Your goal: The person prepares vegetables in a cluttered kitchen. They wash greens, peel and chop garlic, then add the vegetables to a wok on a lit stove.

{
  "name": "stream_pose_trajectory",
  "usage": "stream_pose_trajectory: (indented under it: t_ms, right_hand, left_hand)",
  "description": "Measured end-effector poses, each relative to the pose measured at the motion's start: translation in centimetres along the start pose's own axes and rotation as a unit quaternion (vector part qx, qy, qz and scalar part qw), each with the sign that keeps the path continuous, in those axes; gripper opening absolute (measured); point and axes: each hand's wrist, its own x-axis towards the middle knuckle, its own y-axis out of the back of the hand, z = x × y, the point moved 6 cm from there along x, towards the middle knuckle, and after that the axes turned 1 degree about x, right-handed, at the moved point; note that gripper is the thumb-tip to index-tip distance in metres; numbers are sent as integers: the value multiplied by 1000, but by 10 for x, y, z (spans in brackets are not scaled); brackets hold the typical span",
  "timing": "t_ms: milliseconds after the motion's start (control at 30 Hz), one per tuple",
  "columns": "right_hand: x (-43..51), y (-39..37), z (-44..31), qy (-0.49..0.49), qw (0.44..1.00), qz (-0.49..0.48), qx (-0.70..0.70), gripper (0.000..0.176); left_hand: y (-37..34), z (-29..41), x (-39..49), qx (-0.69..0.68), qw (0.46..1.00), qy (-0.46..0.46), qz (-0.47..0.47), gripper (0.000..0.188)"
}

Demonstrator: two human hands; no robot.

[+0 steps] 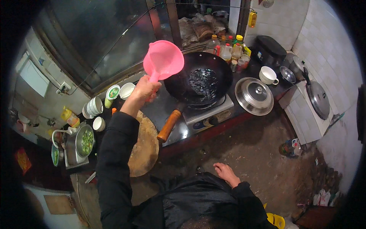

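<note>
A pink plastic ladle (pixel 163 59) is held up by its handle in my left hand (pixel 147 89), beside the left rim of a black wok (pixel 177 86). Liquid (pixel 203 83) with a rippled, shiny surface lies in the wok, which sits on a gas stove (pixel 211 114). The wok's wooden handle (pixel 169 126) points towards me. My right hand (pixel 226 173) hangs low in front of my body, fingers slightly curled, with nothing visible in it. Below my left forearm, a round wooden chopping board (pixel 144 146) is partly hidden by the sleeve.
Right of the stove are a steel lid (pixel 253 98), a white cup (pixel 268 75) and several seasoning bottles (pixel 226 53). To the left stand stacked white bowls (pixel 95 106) and a steel basin of chopped greens (pixel 86 143) by the sink. A window (pixel 103 34) is behind the counter.
</note>
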Motion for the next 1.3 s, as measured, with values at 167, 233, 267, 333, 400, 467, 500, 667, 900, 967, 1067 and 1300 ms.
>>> stream_pose_trajectory:
  t_ms: [167, 233, 267, 333, 400, 467, 500, 667, 900, 967, 1067, 1300]
  right_hand:
    - [9, -4, 0, 20, 1000, -9, -16, 27]
    - [12, -6, -3, 14, 999, -27, -29, 28]
    - [14, -7, -4, 11, 999, -36, -35, 28]
    - [16, -5, 0, 22, 998, -35, -38, 28]
    - [17, -1, -1, 30, 998, -36, -37, 28]
    - [20, 5, -9, 35, 998, -38, -28, 28]
    - [23, 7, -9, 39, 998, -37, -33, 28]
    - [46, 28, -20, 20, 997, -40, -58, 27]
    - [89, 79, -30, 28, 991, 107, -76, 20]
    - [103, 95, -41, 3, 987, 151, -64, 18]
    - [120, 110, -48, -25, 975, 211, -61, 17]
    - [149, 108, -57, -38, 974, 222, -21, 36]
  left_hand:
    - [4, -4, -19, -202, 978, -2, -43, 15]
    - [15, -9, -33, -240, 970, -23, -33, 15]
    - [22, -15, -36, -241, 969, -33, -38, 17]
    - [30, -23, -49, -246, 968, -38, 0, 17]
    - [46, -44, -58, -231, 972, -25, 46, 18]
    - [60, -70, -68, -206, 974, 1, 93, 18]
    - [67, -84, -74, -193, 974, 14, 115, 19]
    - [82, -150, -110, -194, 966, 72, 157, 17]
    - [73, -173, -162, -86, 963, 125, 223, 23]
    - [72, -172, -168, -73, 966, 123, 216, 25]
    - [65, -146, -170, -44, 972, 109, 205, 25]
    - [42, -71, -131, 12, 987, -14, 161, 29]
